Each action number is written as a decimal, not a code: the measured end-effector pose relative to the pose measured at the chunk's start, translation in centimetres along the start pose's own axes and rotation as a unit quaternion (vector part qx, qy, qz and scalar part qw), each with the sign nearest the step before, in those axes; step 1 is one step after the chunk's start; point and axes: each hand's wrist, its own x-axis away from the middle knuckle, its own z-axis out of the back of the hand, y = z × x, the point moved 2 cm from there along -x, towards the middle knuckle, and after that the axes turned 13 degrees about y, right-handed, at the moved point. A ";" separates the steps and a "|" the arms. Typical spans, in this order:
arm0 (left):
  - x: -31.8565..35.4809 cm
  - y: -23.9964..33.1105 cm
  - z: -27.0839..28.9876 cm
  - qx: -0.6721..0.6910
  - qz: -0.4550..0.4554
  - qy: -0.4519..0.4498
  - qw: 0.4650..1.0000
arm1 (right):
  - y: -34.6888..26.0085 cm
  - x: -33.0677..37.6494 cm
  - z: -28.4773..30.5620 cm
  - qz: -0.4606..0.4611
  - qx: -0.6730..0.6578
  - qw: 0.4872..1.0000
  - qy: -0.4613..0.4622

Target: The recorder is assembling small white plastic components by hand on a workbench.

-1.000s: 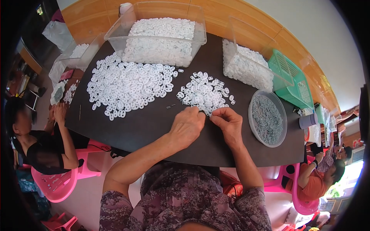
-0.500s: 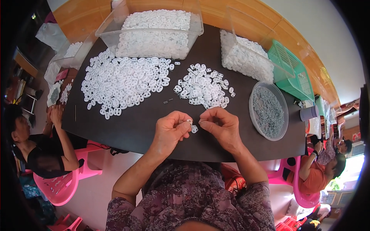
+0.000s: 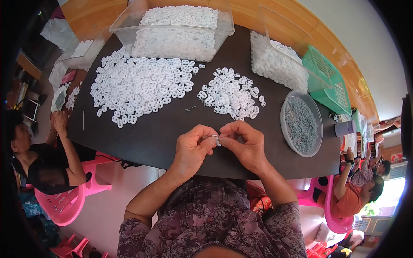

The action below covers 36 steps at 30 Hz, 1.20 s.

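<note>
Between thumb and fingers my left hand (image 3: 192, 148) pinches a small white plastic two-holed piece (image 3: 216, 137), just above the table's near side. My right hand (image 3: 246, 144) meets it from the other side, its thumb and forefinger pressed together against the piece. Whatever else the right fingertips hold is too small to make out. Beyond my hands lies a smaller pile of white two-holed pieces (image 3: 234, 94), and a larger pile of them (image 3: 142, 86) spreads to the left. A round clear bowl (image 3: 321, 129) to the right holds many thin grey metal pins (image 3: 301, 124).
Two clear bins, one at the back left (image 3: 176, 43) and one at the back right (image 3: 279, 64), hold more white pieces. Beside the right one stands a green basket (image 3: 331, 81). A few loose pins (image 3: 190, 108) lie mid-table. People sit at left and right on pink chairs.
My right hand has come left, closing the gap until its fingertips touch the white piece in my left hand. The view has shifted slightly.
</note>
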 end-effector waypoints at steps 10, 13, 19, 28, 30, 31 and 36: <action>0.4 -0.5 0.0 -0.047 -0.077 0.016 0.996 | -0.4 -0.1 -0.2 -0.004 0.023 1.000 -0.015; 0.6 -0.6 0.0 -0.131 -0.167 0.040 0.976 | -0.4 -0.1 -0.5 -0.025 0.008 1.000 -0.007; 0.6 -0.3 0.0 -0.030 -0.075 0.066 0.995 | -0.3 -0.1 -1.1 -0.035 -0.035 0.999 0.017; 0.7 -0.5 0.4 0.049 -0.025 0.073 0.996 | -0.1 0.0 -1.6 -0.041 -0.086 0.995 0.007; 0.7 -0.6 0.5 0.046 -0.024 0.075 0.996 | 0.1 0.0 -1.6 -0.022 -0.056 0.998 0.003; 0.8 -0.6 0.5 0.046 -0.024 0.075 0.996 | 0.1 0.0 -1.7 -0.022 -0.056 0.998 0.002; 0.9 -0.8 0.3 0.047 -0.032 0.085 0.995 | 0.3 -0.1 -2.0 0.024 -0.005 1.000 0.001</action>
